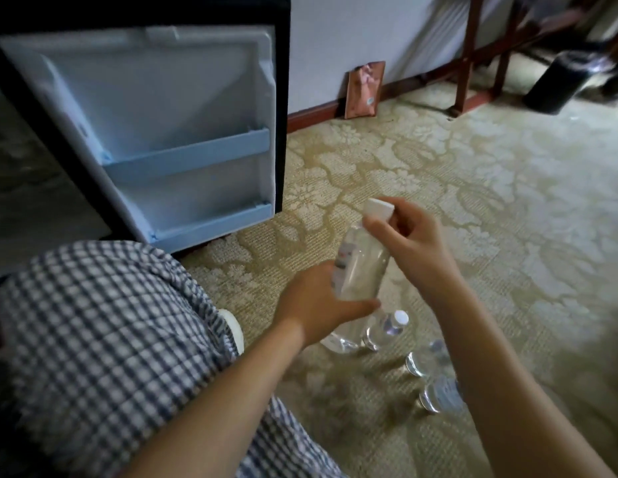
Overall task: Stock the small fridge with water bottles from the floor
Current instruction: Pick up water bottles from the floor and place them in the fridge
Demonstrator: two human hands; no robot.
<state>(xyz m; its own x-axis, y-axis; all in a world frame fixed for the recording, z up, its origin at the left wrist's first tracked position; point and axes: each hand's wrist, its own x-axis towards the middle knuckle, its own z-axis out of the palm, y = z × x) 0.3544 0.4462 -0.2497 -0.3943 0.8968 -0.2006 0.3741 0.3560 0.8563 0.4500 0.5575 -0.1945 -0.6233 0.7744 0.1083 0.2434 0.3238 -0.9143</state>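
Checked-cloth knee [110, 339] foremost; one clear plastic white-capped water bottle [361, 267] held above the patterned carpet [507, 201].
Left hand [317, 305] grips its base, right hand [407, 239] pinches its neck; next, likely carry it left onto the open fridge door's pale shelf [186, 151].

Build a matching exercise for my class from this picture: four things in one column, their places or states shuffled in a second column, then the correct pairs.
Column one
1. water bottle
2. brown pouch
3. black bin
4. door shelves

Column two
A. leans against the wall
B. empty, on the open fridge door
C. held by the left hand and right hand
D. on the carpet, far right

Pairs: 1-C, 2-A, 3-D, 4-B
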